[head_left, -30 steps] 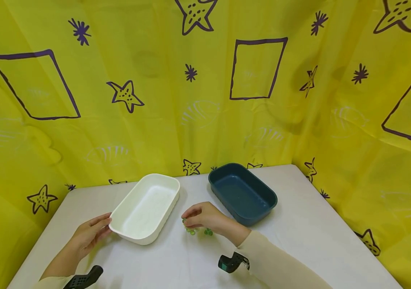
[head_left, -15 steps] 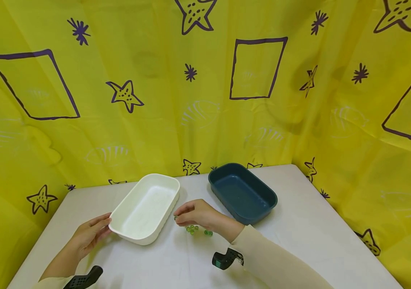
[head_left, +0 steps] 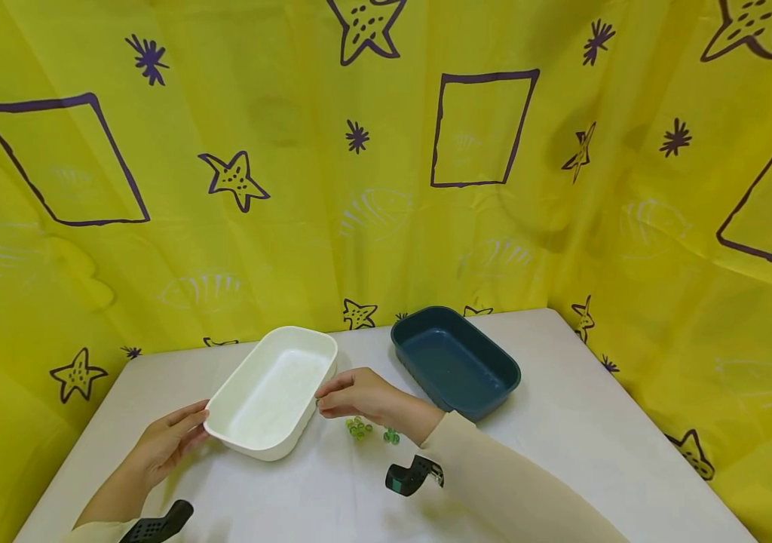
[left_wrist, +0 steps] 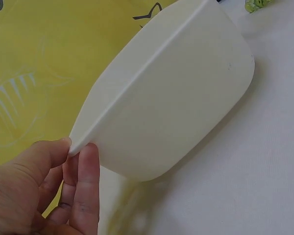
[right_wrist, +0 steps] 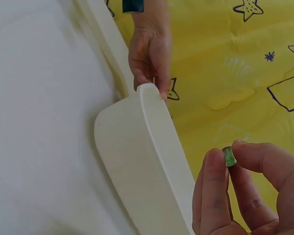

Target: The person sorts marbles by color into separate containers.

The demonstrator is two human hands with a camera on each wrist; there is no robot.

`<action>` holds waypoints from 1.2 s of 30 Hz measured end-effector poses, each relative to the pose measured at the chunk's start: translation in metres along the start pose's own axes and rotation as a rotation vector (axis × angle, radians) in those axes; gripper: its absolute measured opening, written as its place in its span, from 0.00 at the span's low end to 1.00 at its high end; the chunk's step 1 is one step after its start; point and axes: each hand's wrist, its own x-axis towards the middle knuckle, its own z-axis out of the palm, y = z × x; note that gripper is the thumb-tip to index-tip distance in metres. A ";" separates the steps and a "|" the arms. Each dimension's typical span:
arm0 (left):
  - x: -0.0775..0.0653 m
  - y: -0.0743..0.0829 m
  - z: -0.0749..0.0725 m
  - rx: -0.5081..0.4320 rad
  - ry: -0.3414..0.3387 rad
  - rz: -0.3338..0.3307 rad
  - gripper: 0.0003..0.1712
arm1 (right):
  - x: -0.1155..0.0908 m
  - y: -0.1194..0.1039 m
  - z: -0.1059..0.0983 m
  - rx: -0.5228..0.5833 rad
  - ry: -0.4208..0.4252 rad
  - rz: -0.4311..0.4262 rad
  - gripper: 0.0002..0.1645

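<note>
My left hand (head_left: 167, 443) pinches the rim of a white rectangular tub (head_left: 271, 385) at its near left corner. In the left wrist view the thumb (left_wrist: 44, 156) lies on the rim, with fingers below it against the outer wall. Just over the tub's right side is my right hand (head_left: 366, 396), pinching a small clear green glass marble (right_wrist: 229, 156) between thumb and fingertips. On the table to the right of the tub lie a cluster of yellow-green marbles (head_left: 359, 428) and a smaller cluster of darker green marbles (head_left: 391, 436). The tub's visible floor is bare.
A dark blue rectangular tub (head_left: 457, 366) stands at the back right, beyond the right forearm. White cloth covers the table (head_left: 562, 422). A yellow patterned curtain (head_left: 291, 226) hangs along the back and sides.
My right hand has lifted away from the yellow-green marbles and moved left to the white tub's right side, carrying one marble. The left hand and both tubs stay where they were.
</note>
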 end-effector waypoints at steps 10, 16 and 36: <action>0.000 0.001 0.000 0.005 -0.003 0.002 0.12 | 0.005 -0.005 0.015 0.008 -0.003 -0.013 0.12; 0.001 0.000 -0.002 0.019 0.013 -0.002 0.08 | 0.007 -0.008 0.024 -0.001 -0.021 -0.025 0.11; 0.001 0.001 -0.002 0.028 0.018 -0.006 0.08 | 0.027 -0.010 0.052 0.052 -0.023 0.006 0.10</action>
